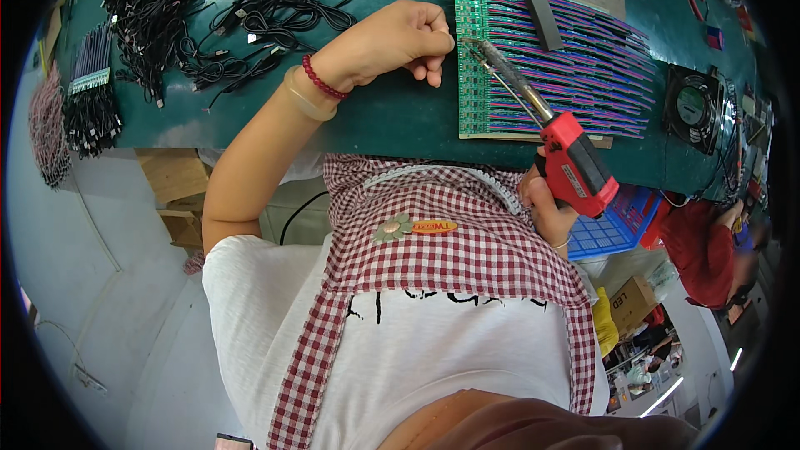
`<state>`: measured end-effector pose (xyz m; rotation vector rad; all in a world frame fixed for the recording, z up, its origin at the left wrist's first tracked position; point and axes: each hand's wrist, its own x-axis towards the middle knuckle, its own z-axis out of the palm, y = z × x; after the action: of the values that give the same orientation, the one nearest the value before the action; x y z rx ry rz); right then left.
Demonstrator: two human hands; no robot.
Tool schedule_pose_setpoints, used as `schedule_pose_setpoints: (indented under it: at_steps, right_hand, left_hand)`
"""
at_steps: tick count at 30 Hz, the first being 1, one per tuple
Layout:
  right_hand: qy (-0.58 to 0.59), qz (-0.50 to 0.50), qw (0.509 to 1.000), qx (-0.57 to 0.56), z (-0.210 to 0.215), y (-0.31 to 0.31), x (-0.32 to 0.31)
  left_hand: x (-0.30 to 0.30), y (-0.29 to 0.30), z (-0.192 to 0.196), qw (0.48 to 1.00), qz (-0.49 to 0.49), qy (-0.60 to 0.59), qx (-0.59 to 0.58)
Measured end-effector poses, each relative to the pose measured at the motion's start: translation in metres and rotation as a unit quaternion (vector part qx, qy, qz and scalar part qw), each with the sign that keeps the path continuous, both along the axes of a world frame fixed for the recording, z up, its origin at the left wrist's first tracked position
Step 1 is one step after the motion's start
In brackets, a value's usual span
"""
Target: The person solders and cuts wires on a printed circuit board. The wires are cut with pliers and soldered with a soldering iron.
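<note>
My right hand is wrapped around the handle of a red and black soldering gun. Its metal tip reaches up and left to a row of green circuit boards, over the upper part of the row. Many thin purple, blue and pink wires run from the boards to the right. Just left of the boards is my left hand, its fingers curled and pinched together close to the board edge. Whatever may be between those fingertips is too small or hidden to tell.
A grey strip lies across the wires. Black USB cables are heaped at the back left, with bundled cables farther left. A black fan stands at the right, and a blue basket sits below the table edge.
</note>
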<state>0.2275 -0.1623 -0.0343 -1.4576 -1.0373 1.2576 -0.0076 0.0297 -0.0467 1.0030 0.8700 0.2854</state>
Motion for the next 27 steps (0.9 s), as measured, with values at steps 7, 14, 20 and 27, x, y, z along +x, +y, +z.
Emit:
schedule_pose_setpoints:
  at_steps: [7, 14, 20, 27]
  right_hand:
    - [0.046, -0.041, 0.997, 0.047, 0.017, 0.009, -0.002]
    - [0.107, -0.113, 0.975, 0.161, 0.038, 0.016, 0.029]
    - [0.081, -0.243, 0.927, 0.272, 0.052, 0.016, 0.078]
    - [-0.119, -0.444, 0.798, 0.389, 0.069, 0.019, 0.161]
  left_hand:
    - [0.0, -0.001, 0.002, 1.0, 0.002, 0.003, -0.001]
    - [0.004, 0.002, 0.003, 1.0, 0.0, 0.019, -0.002]
    - [0.004, 0.003, 0.004, 0.999, -0.001, 0.032, 0.007]
    - [0.004, -0.003, 0.007, 0.998, 0.016, 0.065, -0.015]
